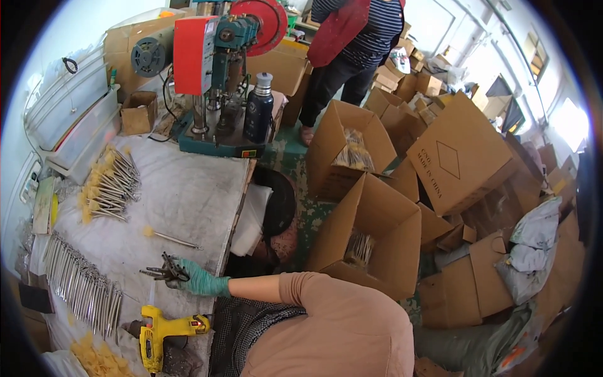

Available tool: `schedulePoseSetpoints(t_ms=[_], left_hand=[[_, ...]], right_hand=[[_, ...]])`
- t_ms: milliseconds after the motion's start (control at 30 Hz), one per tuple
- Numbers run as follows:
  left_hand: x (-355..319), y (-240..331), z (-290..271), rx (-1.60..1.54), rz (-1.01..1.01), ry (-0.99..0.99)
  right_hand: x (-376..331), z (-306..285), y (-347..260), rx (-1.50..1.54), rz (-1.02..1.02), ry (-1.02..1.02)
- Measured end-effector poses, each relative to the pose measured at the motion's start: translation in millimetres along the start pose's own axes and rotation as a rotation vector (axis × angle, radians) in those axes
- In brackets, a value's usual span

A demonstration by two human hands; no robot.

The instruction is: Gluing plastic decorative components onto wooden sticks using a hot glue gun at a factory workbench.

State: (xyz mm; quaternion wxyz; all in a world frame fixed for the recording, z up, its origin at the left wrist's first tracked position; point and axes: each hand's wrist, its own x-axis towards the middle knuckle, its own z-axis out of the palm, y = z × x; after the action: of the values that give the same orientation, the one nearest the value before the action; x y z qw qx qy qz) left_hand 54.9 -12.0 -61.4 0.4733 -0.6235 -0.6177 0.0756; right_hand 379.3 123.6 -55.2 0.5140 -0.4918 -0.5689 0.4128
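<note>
Where the right edge of the bench (201,182), spread with whitish cloth, runs past the person's lap, the right hand (191,278), in a teal glove with blackened fingers (174,269), reaches in over it. Those fingers crowd near one another; whether they clamp anything, I cannot tell. Just beyond them, near that edge, lies a slim silver rod with a yellow tuft (177,240). Cloth shows from there to the red-and-green metal machine (196,56) at the far edge. Tufted silver rods (112,185) and a row of bare silver rods (85,283) line the left side; a yellow glue gun (154,333) sits toward the near edge.

Off the right edge, a farther open brown cardboard box (326,173) and a nearer open brown cardboard box (392,251) each contain bundled rods. A translucent plastic bin (91,141) occupies the far left corner.
</note>
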Motion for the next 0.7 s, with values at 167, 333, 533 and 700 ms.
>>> schedulePoseSetpoints(t_ms=[167, 333, 533, 700], left_hand=[[17, -4, -25, 0.222, 0.057, 0.090], [47, -16, -53, -0.852, -0.557, -0.326], [28, -4, -17, -0.278, -0.061, 0.371], [21, -6, -12, -0.238, -0.057, 0.283]], right_hand=[[1, -5, -3, 0.144, -0.258, 0.064], [-4, -6, -7, -0.011, -0.448, 0.087], [-9, -3, -4, -0.109, -0.297, 0.047], [-6, -1, -5, -0.102, -0.277, 0.038]])
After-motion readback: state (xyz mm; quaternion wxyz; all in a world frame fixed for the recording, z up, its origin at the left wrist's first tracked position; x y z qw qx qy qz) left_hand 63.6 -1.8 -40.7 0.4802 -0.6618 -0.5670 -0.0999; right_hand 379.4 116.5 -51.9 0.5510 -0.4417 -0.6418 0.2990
